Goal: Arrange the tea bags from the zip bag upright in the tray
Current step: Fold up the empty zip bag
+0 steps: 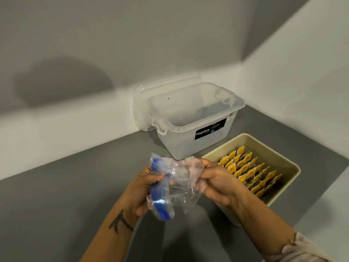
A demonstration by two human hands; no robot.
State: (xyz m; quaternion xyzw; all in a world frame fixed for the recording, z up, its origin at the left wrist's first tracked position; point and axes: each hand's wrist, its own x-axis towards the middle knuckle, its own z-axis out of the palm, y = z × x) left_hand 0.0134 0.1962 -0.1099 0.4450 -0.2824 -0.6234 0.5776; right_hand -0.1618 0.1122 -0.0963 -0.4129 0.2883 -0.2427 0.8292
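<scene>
Two bare hands hold a crumpled clear zip bag (175, 184) above a grey counter (56, 195). The left hand (145, 188) grips the end with the blue zip strip; the right hand (215, 180) pinches the opposite end. To the right, just beside the right hand, a cream tray (290, 173) holds rows of yellow tea bags (249, 171) standing upright. Behind it sits an open clear plastic box (190, 127), its lid (151, 95) leaning against the wall behind.
</scene>
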